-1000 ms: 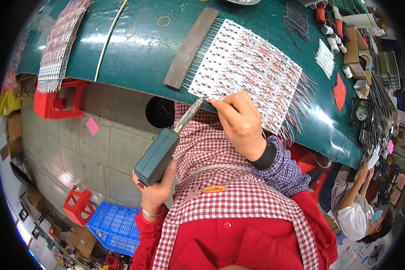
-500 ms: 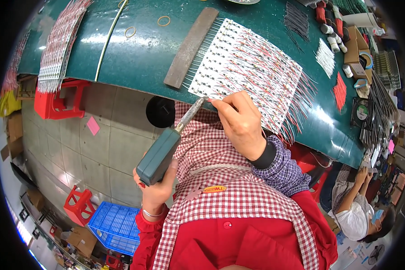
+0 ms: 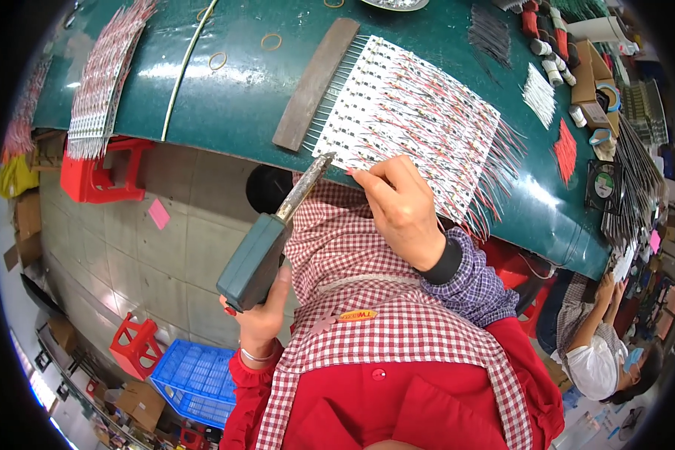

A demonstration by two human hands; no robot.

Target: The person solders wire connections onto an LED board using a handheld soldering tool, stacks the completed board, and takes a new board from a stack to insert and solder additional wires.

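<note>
My left hand [image 3: 261,319] is wrapped round a dark green soldering gun [image 3: 251,259], whose long metal tip points up to the near left corner of a white circuit board panel [image 3: 343,135]. Small black parts line the panel, and rows of thin red and white wires [image 3: 435,127] lie across it and hang past its right side. At its near edge my right hand [image 3: 405,214] has thumb and forefinger pinched, with a bit of red at their tips; most of what they hold is hidden. A flat brown-grey bar [image 3: 319,82] lies over the thin prongs at the panel's left.
Wired panels [image 3: 105,82] stand at the table's left beside a pale cord [image 3: 184,67]. Black, white and red wire bundles [image 3: 565,154] lie to the right, near a cardboard box [image 3: 591,90]. A red stool [image 3: 101,176] and blue crate [image 3: 195,382] are on the floor. Another person sits at right.
The soldering gun in my left hand has shifted left, and its tip has moved away from my right fingertips toward the panel's corner. My right hand has barely moved.
</note>
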